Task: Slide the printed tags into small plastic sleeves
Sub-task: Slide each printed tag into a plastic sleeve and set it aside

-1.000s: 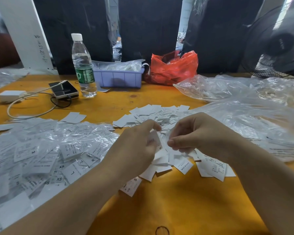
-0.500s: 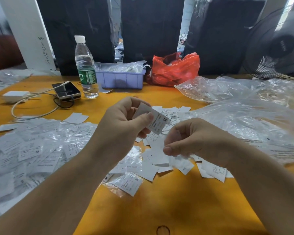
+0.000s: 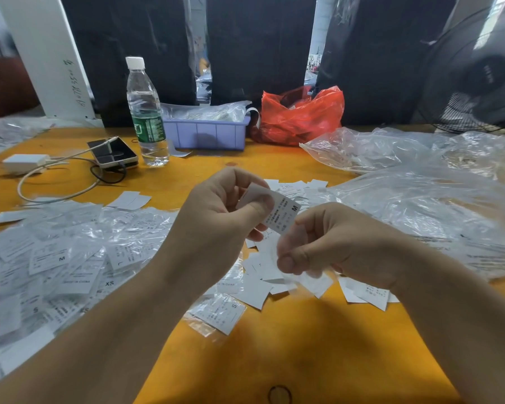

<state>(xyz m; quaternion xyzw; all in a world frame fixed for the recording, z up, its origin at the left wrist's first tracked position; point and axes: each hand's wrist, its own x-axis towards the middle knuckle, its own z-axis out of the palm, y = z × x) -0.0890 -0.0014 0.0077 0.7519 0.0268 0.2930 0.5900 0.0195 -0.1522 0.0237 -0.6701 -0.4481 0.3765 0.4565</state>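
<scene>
Your left hand (image 3: 216, 217) pinches the M tag (image 3: 277, 211) by its end (light, thin, bends easily). Your right hand (image 3: 333, 246) pinches a clear sleeve (image 3: 286, 246): limp and slippery, so hold it near the mouth.

fan (image 3: 484, 74) cropped, tag print (image 3: 280, 215) illegible

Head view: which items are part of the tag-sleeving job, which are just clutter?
In the job: M tag pinched by left hand; clear sleeve in right hand; loose tags; sleeved tags.

Lying about: water bottle; phone; charger; red bag; fan.
</scene>
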